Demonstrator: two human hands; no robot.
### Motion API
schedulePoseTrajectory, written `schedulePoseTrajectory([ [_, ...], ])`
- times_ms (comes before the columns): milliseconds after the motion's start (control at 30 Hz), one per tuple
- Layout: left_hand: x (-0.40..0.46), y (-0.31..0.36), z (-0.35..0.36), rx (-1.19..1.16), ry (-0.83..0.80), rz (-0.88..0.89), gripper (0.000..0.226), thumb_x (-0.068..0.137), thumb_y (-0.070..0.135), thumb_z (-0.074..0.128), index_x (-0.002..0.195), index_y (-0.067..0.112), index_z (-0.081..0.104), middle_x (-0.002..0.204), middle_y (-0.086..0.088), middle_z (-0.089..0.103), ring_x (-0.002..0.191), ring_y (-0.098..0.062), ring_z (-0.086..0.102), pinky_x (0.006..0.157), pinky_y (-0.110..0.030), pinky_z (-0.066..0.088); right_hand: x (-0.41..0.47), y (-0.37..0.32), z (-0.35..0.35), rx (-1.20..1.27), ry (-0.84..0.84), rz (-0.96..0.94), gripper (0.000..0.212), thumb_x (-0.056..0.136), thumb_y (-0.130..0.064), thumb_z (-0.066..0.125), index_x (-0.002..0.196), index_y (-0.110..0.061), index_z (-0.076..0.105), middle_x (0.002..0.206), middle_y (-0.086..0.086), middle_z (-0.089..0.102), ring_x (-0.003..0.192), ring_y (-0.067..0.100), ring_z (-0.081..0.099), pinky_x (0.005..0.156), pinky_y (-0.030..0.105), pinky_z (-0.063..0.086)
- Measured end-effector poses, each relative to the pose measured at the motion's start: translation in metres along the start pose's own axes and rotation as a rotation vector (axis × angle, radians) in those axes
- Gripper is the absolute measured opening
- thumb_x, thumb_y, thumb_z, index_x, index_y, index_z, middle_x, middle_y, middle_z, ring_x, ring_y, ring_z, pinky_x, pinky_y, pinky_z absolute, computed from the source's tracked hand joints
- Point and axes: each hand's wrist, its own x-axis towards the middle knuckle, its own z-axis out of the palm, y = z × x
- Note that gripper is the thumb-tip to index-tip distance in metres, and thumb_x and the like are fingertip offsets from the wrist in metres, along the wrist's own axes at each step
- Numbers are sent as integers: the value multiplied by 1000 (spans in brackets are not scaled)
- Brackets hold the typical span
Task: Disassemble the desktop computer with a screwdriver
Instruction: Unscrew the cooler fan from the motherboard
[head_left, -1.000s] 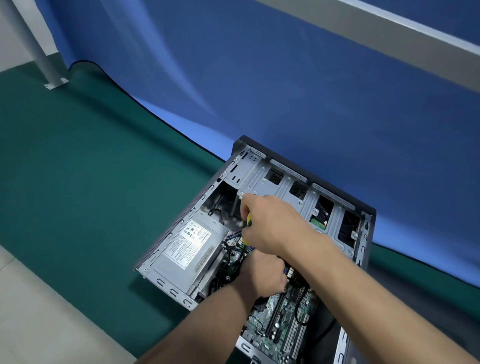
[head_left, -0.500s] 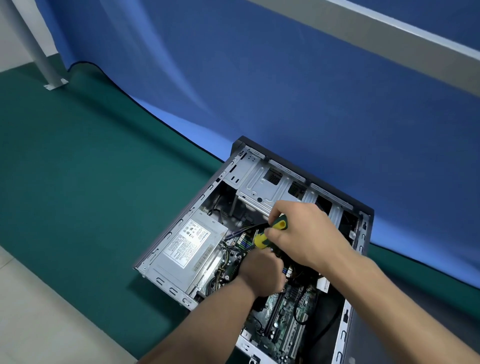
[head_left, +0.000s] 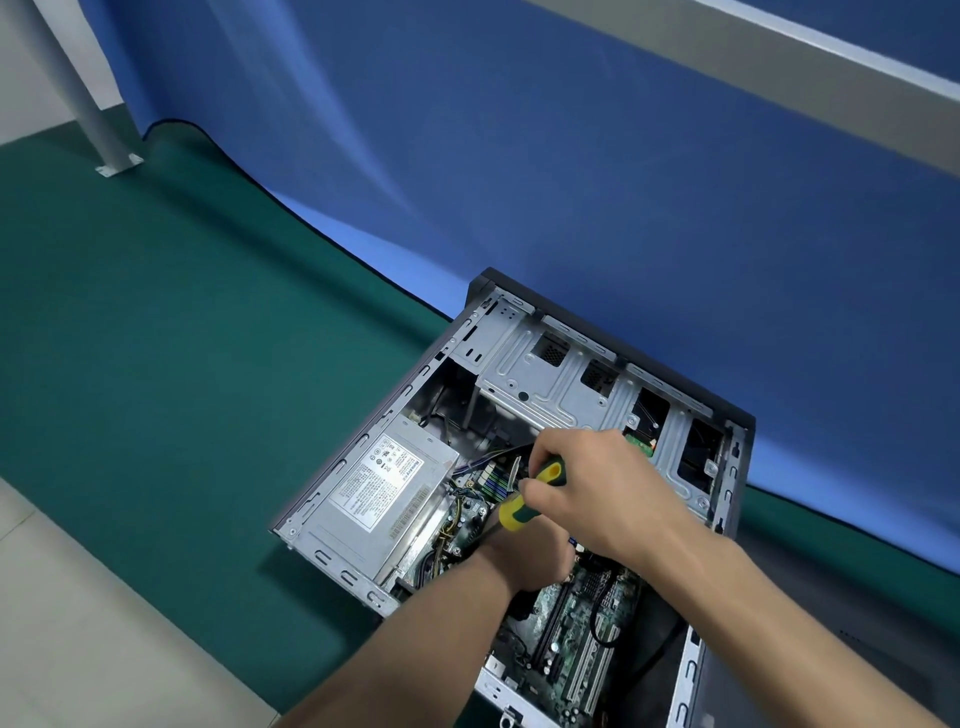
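1. PC case (head_left: 524, 384) lies on its side, panel off, on the green mat (head_left: 182, 364) covering the surface, its far end against the blue cloth (head_left: 571, 182).
2. Inside I see the PSU (head_left: 384, 493) at the left, the drive cage (head_left: 550, 384) at the far end and the motherboard (head_left: 587, 623) near me.
3. Screwdriver (head_left: 530, 496), yellow-green handle, is tilted over the board just right of the PSU; the tip is hidden.
4. Right hand (head_left: 597, 493): grip pinches the screwdriver handle, fingers curled round it.
5. Left hand (head_left: 524, 556): down in the case under the right hand, back of hand facing me. Can't tell its grip, the fingers are hidden.
6. Grey post (head_left: 78, 93) with a foot plate stands far left on the mat; a grey beam (head_left: 779, 67) crosses top right.
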Motion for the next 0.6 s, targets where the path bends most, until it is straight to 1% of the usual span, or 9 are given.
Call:
schedulePoseTrajectory([
  [67,0,-1,0,30,-12,16,29,95,5,33,91,-3,60,94,-21,61,91,-31,52,78,-40,37,1,0,2,1,2,-1,7,82,-30,62,81,-24,58,63,-7,53,52,8,44,45,22,29],
  [167,2,-1,1,-16,19,-19,30,95,9,33,91,-2,60,95,-21,62,91,-31,54,77,-40,39,0,2,1,9,22,20,8,82,-31,62,80,-24,58,64,-7,53,54,9,45,46,22,29],
  [233,1,-2,2,-31,63,-58,32,95,14,33,90,1,62,94,-18,63,89,-30,56,78,-37,43,-2,5,-4,26,49,50,9,81,-32,63,78,-24,59,62,-7,54,53,9,45,45,22,29],
  [333,0,-2,-1,-19,97,-93,33,95,19,33,95,3,61,97,-17,64,90,-30,59,78,-34,44,-8,9,-16,27,112,102,12,79,-35,64,74,-25,58,58,-7,53,52,8,46,43,21,27],
  [433,-4,3,-7,65,81,-97,37,98,24,31,96,2,60,92,-16,63,79,-29,62,61,-30,38,-16,15,-28,34,197,146,15,78,-38,62,74,-24,60,53,-7,53,53,8,50,43,24,31],
  [500,-4,5,-13,113,68,-105,43,100,31,25,92,4,57,82,-12,58,64,-23,53,48,-24,31,-22,21,-36,30,248,170,17,77,-40,61,73,-24,60,53,-5,55,57,11,54,46,26,36],
  [533,-4,5,-16,101,62,-123,44,101,34,22,89,6,54,78,-10,54,61,-21,48,46,-24,32,-24,25,-40,30,269,177,18,77,-41,60,72,-24,60,54,-5,57,59,13,56,48,26,40],
  [567,-3,5,-19,75,44,-144,44,100,36,20,86,8,52,76,-9,51,61,-21,49,48,-26,40,-26,29,-44,38,289,183,19,76,-42,59,71,-24,60,55,-4,58,60,16,57,51,26,43],
  [600,-2,5,-23,42,21,-155,43,100,37,20,83,10,50,78,-7,50,65,-21,52,55,-30,47,-28,33,-48,47,310,191,20,75,-43,58,71,-24,60,56,-3,59,61,18,58,54,27,46],
])
